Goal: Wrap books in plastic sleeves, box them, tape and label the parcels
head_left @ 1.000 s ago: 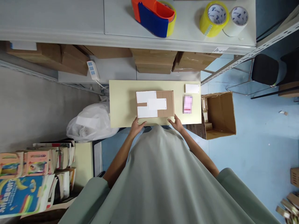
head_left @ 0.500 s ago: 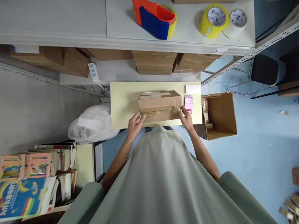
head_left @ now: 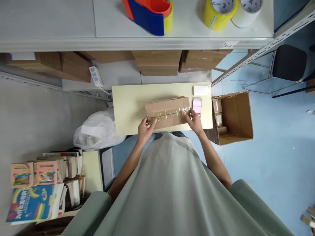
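Note:
A brown cardboard box [head_left: 169, 113] with clear tape along its seam is held over the pale yellow table [head_left: 128, 98], its taped face turned up toward me. My left hand [head_left: 145, 130] grips its lower left corner, thumb on the taped face and fingers curled behind. At the right end, my right hand [head_left: 194, 121] has its thumb on the tape and fingers around the edge. Just beyond that hand lies a phone [head_left: 197, 106] with a lit pink-white screen. A small white box [head_left: 201, 90] lies above the phone.
An open carton [head_left: 236, 118] holding several small boxes stands right of the table. On the shelf [head_left: 73, 42] ahead are a tape dispenser [head_left: 152, 16] and tape rolls [head_left: 220, 14]. A white plastic bag [head_left: 98, 129] and stacked books [head_left: 46, 173] are at left.
Both hands have tilted the box so its taped face turns further upward, and its white-labelled side has gone out of sight. The camera view has shifted slightly.

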Motion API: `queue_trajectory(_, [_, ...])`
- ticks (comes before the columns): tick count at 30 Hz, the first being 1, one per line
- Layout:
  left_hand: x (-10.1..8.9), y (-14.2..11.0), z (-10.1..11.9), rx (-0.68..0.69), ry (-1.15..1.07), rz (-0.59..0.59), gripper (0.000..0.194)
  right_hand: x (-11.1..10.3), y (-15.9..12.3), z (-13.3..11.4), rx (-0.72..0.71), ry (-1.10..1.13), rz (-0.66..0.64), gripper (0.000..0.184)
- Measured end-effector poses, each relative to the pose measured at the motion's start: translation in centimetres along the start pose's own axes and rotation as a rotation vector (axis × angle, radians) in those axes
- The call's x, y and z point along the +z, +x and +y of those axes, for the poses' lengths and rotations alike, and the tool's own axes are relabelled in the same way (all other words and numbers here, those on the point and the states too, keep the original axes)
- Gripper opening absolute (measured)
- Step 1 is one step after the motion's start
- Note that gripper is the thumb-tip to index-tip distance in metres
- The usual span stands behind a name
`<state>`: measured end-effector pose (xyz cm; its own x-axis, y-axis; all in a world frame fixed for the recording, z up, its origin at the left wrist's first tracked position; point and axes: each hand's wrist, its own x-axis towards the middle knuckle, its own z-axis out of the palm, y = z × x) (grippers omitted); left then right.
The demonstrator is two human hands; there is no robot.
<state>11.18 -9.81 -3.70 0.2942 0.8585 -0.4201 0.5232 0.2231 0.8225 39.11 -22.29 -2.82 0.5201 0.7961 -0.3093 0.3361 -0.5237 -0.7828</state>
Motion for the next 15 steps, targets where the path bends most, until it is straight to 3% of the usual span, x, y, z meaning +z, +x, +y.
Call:
queue_trajectory(5, [2.6, 0.9, 1.6, 0.003, 0.073, 0.101, 0.071, 0.9, 2.3, -0.6, 0.026, -0.172, -0.017, 0.104])
queue_trajectory(11, [3.7, 3.0, 2.6, -0.098, 0.226, 0.252, 0.082, 1.2, 4.6, 0.3, 0.025, -0.241, -0.12, 0.095])
queue_trajectory(15, [4.0, 4.8, 2.4, -0.169, 0.292, 0.352, 0.077, 1.0, 5.6, 1.1, -0.032, -0.21, -0.143, 0.091])
